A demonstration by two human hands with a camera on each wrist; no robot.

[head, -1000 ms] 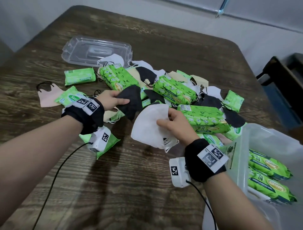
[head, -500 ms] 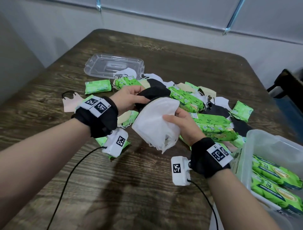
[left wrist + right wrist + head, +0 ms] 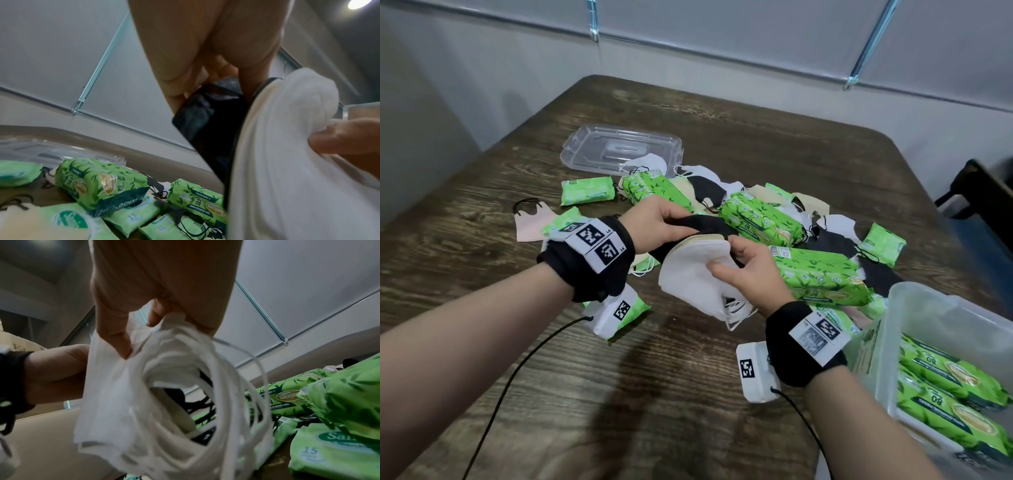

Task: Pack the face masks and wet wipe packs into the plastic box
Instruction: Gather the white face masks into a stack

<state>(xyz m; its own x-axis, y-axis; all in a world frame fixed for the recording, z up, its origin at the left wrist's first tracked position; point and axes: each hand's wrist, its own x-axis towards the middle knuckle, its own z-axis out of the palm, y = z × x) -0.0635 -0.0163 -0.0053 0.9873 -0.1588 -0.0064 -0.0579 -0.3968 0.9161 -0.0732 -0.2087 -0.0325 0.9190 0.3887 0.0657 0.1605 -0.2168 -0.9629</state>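
Observation:
My right hand (image 3: 736,263) grips a stack of white face masks (image 3: 693,277) lifted above the table; their ear loops (image 3: 232,386) hang under the palm. My left hand (image 3: 661,221) pinches a black mask (image 3: 705,224) and lays it against the far side of that stack; the left wrist view shows the black mask (image 3: 207,129) pressed to the white one (image 3: 287,162). Behind the hands lies a heap of green wet wipe packs (image 3: 760,219) and loose masks. The clear plastic box (image 3: 928,318) stands at the right with large wipe packs (image 3: 948,377) inside.
The box's clear lid (image 3: 619,150) lies at the back left of the wooden table (image 3: 619,411). A pink mask (image 3: 530,228) and a small wipe pack (image 3: 587,192) sit to the left. A dark chair (image 3: 983,195) stands beyond the right edge.
Both hands rose off the table and came together. The left hand brought the black mask from the heap up against the white stack in my right hand.

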